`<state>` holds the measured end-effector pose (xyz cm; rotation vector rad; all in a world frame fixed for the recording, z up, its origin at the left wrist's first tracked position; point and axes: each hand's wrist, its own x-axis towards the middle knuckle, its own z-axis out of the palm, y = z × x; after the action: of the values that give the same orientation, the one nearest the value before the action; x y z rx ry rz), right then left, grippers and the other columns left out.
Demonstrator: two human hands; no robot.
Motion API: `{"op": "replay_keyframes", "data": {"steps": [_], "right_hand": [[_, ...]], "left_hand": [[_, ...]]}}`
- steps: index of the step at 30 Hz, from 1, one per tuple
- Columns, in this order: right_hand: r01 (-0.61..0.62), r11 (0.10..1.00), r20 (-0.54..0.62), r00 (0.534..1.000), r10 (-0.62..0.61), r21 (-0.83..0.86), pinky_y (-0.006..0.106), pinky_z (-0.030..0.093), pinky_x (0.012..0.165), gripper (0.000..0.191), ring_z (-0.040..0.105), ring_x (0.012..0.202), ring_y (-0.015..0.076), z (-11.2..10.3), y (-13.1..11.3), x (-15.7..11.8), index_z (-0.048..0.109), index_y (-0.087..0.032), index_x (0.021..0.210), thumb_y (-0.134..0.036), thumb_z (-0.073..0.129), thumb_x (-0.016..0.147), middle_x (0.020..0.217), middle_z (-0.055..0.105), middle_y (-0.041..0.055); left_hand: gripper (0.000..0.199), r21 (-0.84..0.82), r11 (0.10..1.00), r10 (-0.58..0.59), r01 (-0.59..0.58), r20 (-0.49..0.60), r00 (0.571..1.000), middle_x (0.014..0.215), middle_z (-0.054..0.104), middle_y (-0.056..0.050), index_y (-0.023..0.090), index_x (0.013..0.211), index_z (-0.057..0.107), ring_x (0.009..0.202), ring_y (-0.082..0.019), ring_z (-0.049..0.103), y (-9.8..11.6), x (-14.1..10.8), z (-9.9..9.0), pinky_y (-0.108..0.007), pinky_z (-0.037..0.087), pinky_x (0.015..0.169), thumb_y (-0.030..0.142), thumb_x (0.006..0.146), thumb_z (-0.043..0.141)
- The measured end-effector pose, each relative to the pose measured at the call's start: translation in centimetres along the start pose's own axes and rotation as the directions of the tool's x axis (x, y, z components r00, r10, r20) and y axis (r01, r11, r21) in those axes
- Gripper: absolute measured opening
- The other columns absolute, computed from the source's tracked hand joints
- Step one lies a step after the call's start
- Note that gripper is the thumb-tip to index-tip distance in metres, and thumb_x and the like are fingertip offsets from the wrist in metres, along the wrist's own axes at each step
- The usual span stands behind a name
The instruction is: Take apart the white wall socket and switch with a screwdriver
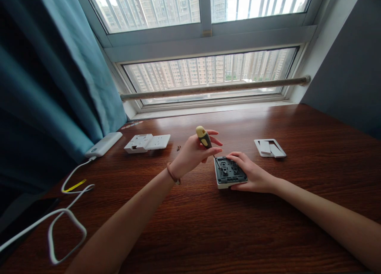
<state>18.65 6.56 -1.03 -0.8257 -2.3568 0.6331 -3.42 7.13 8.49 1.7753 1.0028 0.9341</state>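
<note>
A screwdriver with a yellow and dark handle is held in my left hand, between the thumb and fingers. Its shaft slants down to the left part of a switch box, which has a dark grey face and a white base. My right hand grips that box from its right side, thumb and fingers at opposite edges. The screwdriver's tip is too small to make out clearly. Small screws lie on the wood to the left of my left hand.
White socket parts lie at the back left, near a white power strip and its looping cable. A white frame with loose plates is at the right. Beyond the brown table are a window and blue curtain.
</note>
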Motion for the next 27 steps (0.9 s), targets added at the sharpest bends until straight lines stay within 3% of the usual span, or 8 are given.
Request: {"op": "replay_keyframes", "data": {"steps": [5, 10, 15, 17, 22, 27], "right_hand": [[-0.007, 1.0, 0.001, 1.0, 0.007, 0.006, 0.044, 0.034, 0.101, 0.085, 0.036, 0.12, 0.0299, 0.1, 0.1, -0.1, 0.03, -0.024, 0.132, -0.039, 0.074, 0.061, 0.127, 0.033, 0.0119], [-0.014, 1.0, 0.006, 1.0, 0.015, -0.011, 0.043, 0.034, 0.101, 0.085, 0.035, 0.12, 0.0293, 0.1, 0.2, -0.1, 0.03, -0.023, 0.132, -0.039, 0.074, 0.061, 0.128, 0.032, 0.0125], [-0.012, 1.0, 0.009, 1.0, 0.012, -0.013, 0.042, 0.034, 0.102, 0.085, 0.035, 0.12, 0.0286, 0.0, 0.0, -0.1, 0.03, -0.022, 0.132, -0.039, 0.074, 0.061, 0.128, 0.033, 0.012], [-0.007, 1.0, 0.009, 1.0, 0.007, -0.012, 0.043, 0.034, 0.101, 0.084, 0.035, 0.12, 0.0287, 0.0, -0.1, 0.0, 0.03, -0.023, 0.131, -0.038, 0.074, 0.062, 0.127, 0.033, 0.0117], [-0.004, 1.0, 0.003, 1.0, 0.004, -0.009, 0.042, 0.033, 0.102, 0.084, 0.035, 0.121, 0.0285, -0.1, -0.1, 0.0, 0.03, -0.022, 0.132, -0.037, 0.074, 0.061, 0.127, 0.033, 0.0118], [-0.017, 1.0, 0.015, 1.0, 0.017, -0.016, 0.041, 0.033, 0.102, 0.084, 0.035, 0.12, 0.0281, -0.1, 0.0, -0.1, 0.031, -0.021, 0.131, -0.038, 0.074, 0.062, 0.128, 0.033, 0.0122]], "left_hand": [[0.046, -0.172, 0.984, -0.02, 0.038, 0.104, 0.994, 0.098, 0.064, -0.011, 0.014, 0.114, 0.047, 0.056, -0.007, 0.055, 0.6, 0.0, -0.6, -0.021, 0.048, 0.051, 0.025, 0.073, 0.065], [0.035, -0.202, 0.977, -0.044, 0.07, 0.133, 0.99, 0.104, 0.062, -0.012, 0.013, 0.107, 0.053, 0.07, -0.014, 0.064, 0.6, 0.0, -0.9, -0.028, 0.053, 0.065, 0.026, 0.075, 0.061], [0.035, 0.13, 0.991, 0.031, -0.023, -0.061, 0.998, 0.067, 0.06, 0.0, 0.013, 0.092, 0.06, 0.053, -0.008, 0.054, -0.2, -0.1, -0.4, -0.021, 0.046, 0.05, 0.034, 0.066, 0.07], [0.037, 0.219, 0.975, 0.065, -0.038, -0.12, 0.991, 0.065, 0.057, 0.001, 0.014, 0.091, 0.061, 0.05, -0.006, 0.048, -0.4, 0.0, -0.2, -0.019, 0.041, 0.046, 0.037, 0.064, 0.072], [0.05, -0.027, 0.999, -0.03, 0.031, 0.005, 1.0, 0.094, 0.062, -0.008, 0.015, 0.114, 0.047, 0.043, -0.002, 0.043, 0.1, 0.0, -0.3, -0.018, 0.037, 0.038, 0.033, 0.071, 0.066], [0.048, -0.187, 0.98, -0.044, 0.067, 0.123, 0.991, 0.103, 0.062, -0.012, 0.014, 0.116, 0.044, 0.06, -0.009, 0.059, 0.9, -0.1, -0.9, -0.022, 0.049, 0.054, 0.022, 0.073, 0.064]]}}
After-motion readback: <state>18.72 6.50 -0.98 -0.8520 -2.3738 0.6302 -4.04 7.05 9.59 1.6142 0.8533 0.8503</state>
